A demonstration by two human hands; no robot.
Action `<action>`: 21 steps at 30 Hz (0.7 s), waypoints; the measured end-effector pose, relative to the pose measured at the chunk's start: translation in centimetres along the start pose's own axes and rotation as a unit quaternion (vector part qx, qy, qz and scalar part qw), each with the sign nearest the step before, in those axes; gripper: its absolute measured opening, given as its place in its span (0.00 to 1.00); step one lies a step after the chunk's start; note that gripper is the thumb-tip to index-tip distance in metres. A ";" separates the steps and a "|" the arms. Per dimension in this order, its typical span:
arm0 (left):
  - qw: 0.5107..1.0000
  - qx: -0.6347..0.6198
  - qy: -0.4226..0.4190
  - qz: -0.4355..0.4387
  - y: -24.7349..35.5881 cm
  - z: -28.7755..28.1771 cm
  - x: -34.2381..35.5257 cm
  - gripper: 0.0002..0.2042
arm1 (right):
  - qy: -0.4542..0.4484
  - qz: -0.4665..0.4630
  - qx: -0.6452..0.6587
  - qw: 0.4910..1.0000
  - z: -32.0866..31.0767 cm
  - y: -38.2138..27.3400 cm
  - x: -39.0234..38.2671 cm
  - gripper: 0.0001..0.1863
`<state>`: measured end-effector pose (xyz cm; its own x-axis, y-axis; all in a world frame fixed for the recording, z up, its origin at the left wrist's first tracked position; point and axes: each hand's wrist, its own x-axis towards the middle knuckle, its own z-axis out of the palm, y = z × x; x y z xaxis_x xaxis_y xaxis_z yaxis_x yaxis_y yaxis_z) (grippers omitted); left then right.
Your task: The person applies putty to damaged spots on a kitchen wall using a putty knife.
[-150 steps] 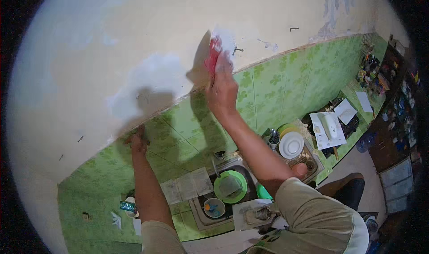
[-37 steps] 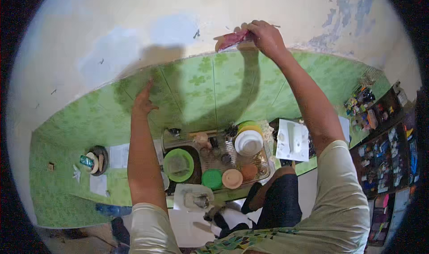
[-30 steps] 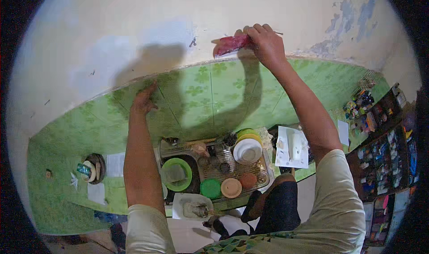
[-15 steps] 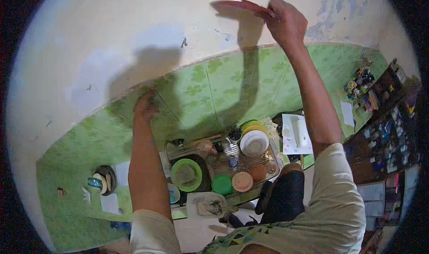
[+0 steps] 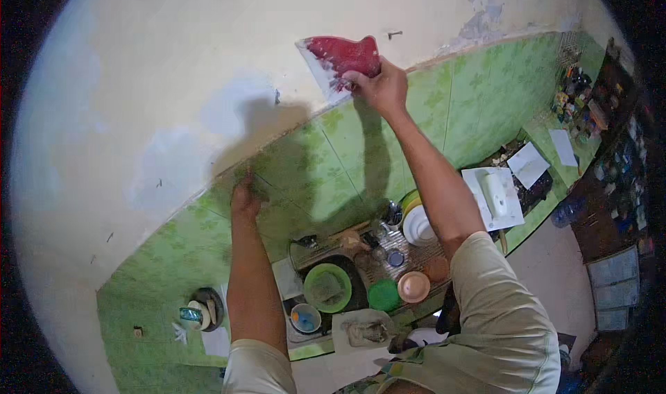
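My right hand point(image 5: 385, 89) is closed round a red plastic putty spreader point(image 5: 341, 55), thumb on its face. White putty is smeared over the spreader, mostly along its left edge and lower part. The spreader lies close to the pale wall point(image 5: 208, 40), just above the top edge of the green tiles point(image 5: 416, 103). My left hand point(image 5: 246, 198) rests at the tiles near that same edge, one finger stretched upward, with nothing visible in it. Bluish-white patches point(image 5: 232, 106) mark the wall to the left of the spreader.
Below my arms is a sink counter with a green basin point(image 5: 327, 288), a green bowl point(image 5: 383, 295), an orange bowl point(image 5: 414, 286) and stacked plates point(image 5: 420, 226). Nails point(image 5: 277, 96) stick out of the wall. White sheets point(image 5: 492, 193) lie on the counter at right.
My right hand has come down and left with the spreader, whose broad face now shows. The view has shifted; my left hand stays by the tiles.
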<state>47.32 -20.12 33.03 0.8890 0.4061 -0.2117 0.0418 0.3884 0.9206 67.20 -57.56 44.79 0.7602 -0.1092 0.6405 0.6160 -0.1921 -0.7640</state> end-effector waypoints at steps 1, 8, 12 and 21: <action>1.000 -0.004 -0.005 -0.008 -0.4 1.6 -0.2 0.32 | 0.030 0.002 -0.054 0.998 -0.8 1.2 0.9 0.30; 0.999 -0.007 -0.020 0.033 -0.2 -2.9 2.2 0.30 | 0.125 -0.004 -0.036 0.992 -5.2 2.9 1.1 0.18; 0.999 0.031 0.018 -0.004 -1.3 -0.2 2.3 0.29 | 0.192 -0.094 -0.066 0.975 -4.6 1.7 -1.9 0.10; 0.999 0.002 0.028 0.018 -2.2 1.0 1.8 0.33 | -0.047 0.058 0.026 0.997 9.2 -2.4 -9.3 0.31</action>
<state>49.29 -21.10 30.98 0.8633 0.4652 -0.1956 0.0117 0.3691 0.9293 60.61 -47.11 39.95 0.8410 -0.0347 0.5399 0.5316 -0.1329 -0.8365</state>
